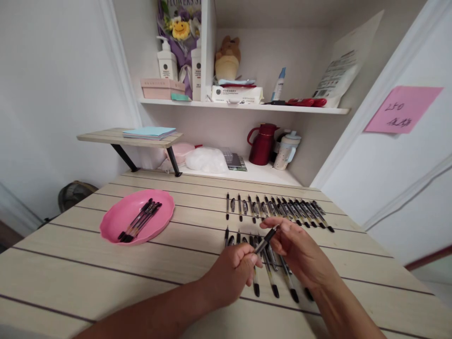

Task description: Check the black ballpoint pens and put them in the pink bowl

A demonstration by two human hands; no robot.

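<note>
A black-and-clear gel pen [264, 241] is held slanting up to the right between my hands. My left hand [236, 269] is closed around its lower barrel. At the pen's upper end, the thumb and fingers of my right hand [296, 249] close in on the tip; whether a small part sits between them cannot be made out. Beneath both hands lies a row of uncapped pens [270, 275], partly covered by them. Farther back is a second row of pens [240, 207], with loose pen caps [245, 207] lying between several of them.
A pink scalloped tray [163, 229] at the left holds several pens [141, 220]. Behind it stands a small raised shelf [102, 137] with blue paper pads [150, 133]. A red thermos jug [263, 146] and a pale tumbler [286, 151] stand at the back.
</note>
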